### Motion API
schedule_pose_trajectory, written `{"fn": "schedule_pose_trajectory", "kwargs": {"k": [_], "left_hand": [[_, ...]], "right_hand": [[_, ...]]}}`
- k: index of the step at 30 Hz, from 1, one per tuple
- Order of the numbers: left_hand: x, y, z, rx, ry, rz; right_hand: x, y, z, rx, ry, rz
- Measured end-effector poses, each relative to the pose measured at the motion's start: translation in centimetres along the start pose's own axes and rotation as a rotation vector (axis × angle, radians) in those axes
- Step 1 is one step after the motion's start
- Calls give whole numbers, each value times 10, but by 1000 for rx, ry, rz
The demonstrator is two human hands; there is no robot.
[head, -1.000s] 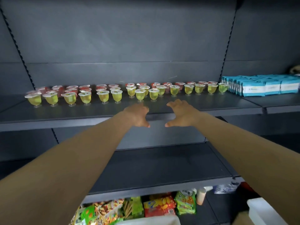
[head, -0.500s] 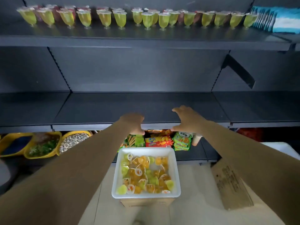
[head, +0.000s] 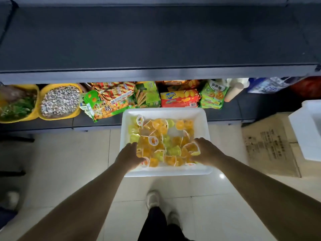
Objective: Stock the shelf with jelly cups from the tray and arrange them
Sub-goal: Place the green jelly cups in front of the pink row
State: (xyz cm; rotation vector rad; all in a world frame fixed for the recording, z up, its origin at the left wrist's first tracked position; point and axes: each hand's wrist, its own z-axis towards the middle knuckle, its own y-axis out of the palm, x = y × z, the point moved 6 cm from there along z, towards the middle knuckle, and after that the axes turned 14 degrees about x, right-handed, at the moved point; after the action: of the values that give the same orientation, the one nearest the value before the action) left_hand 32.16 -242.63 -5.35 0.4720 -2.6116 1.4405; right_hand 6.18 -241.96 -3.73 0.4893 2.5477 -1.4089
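White tray (head: pixel 206 122) w/ jelly cups (head: pixel 161 134) — both hands (head: pixel 129 158) (head: pixel 207 150) in it

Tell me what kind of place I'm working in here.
Probably a small grocery shop aisle: dark metal shelving, packaged snack bags and yellow tubs of loose goods on the bottom shelf, and a white tray of jelly cups on the tiled floor.

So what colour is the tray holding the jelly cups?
White; the tray shows best in the head view, the only one.
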Motion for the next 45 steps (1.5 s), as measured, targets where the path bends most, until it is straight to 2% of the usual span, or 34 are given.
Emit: {"fn": "schedule_pose_trajectory", "kwargs": {"k": [4, 8, 15, 24, 31, 38, 45], "left_hand": [[-23, 33, 41, 65, -164, -162], [-36, 64, 90, 90, -242, -219], [-47, 101, 135, 257, -513, -328], [-54, 123, 158, 292, -592, -237], [-61, 125, 165, 323, -643, -341], [-62, 127, 160, 357, -689, -481], [-56, 120, 124, 337, -627, -590]], "right_hand": [[14, 56, 33, -64, 31, 102], [26, 100, 74, -100, 54, 97], [27, 148, 134, -146, -46, 32], [25, 168, 161, -226, -292, -280], [20, 169, 167, -217, -400, -392], [27, 165, 163, -193, -391, -238], [42, 138, 148, -181, -190, 151]]}}
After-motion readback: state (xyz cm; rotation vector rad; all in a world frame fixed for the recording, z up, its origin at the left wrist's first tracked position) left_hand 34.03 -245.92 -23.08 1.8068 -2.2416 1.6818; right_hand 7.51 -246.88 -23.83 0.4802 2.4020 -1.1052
